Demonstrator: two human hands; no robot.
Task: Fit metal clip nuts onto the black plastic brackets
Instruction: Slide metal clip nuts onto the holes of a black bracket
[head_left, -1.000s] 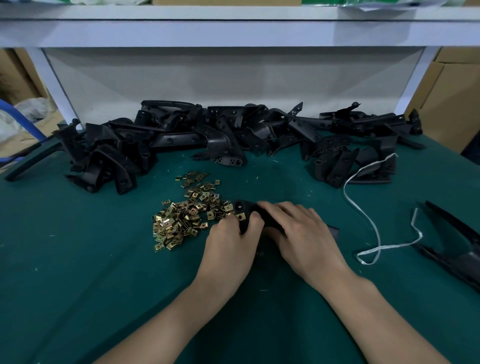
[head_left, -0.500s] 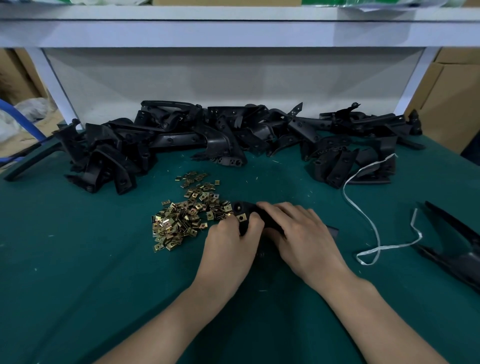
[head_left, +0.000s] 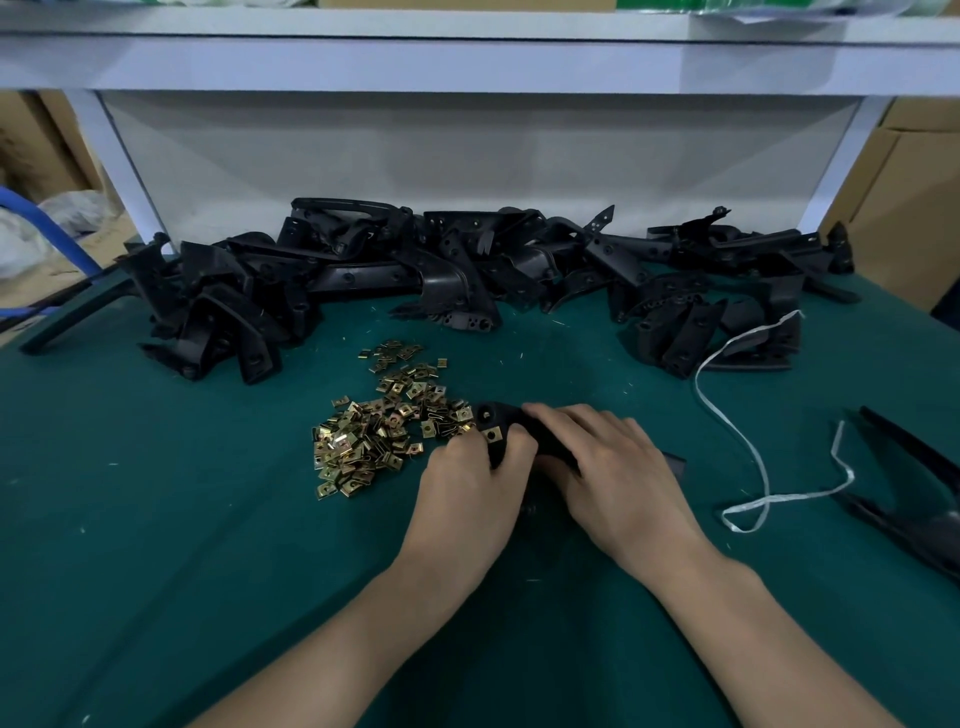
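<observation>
Head view: both hands on one black bracket, clip nut at its left end.
The bracket lies near centre on the green bench, just right of the loose clip nuts. The left hand grasps the bracket's left end, its thumb pressed beside the brass nut. The right hand is curled over the middle of the bracket, pinning it down. Whether the nut is fully seated cannot be told. The heap of brackets sits along the far edge, and a white cord lies to the right, well apart.
Risks, as judged: a push off-line could cock the nut so its hole misses the bracket's hole. The thumb could slip off the small nut and flick it into the loose pile. If the right hand eased its hold, the bracket could skid left and scatter the nuts.
</observation>
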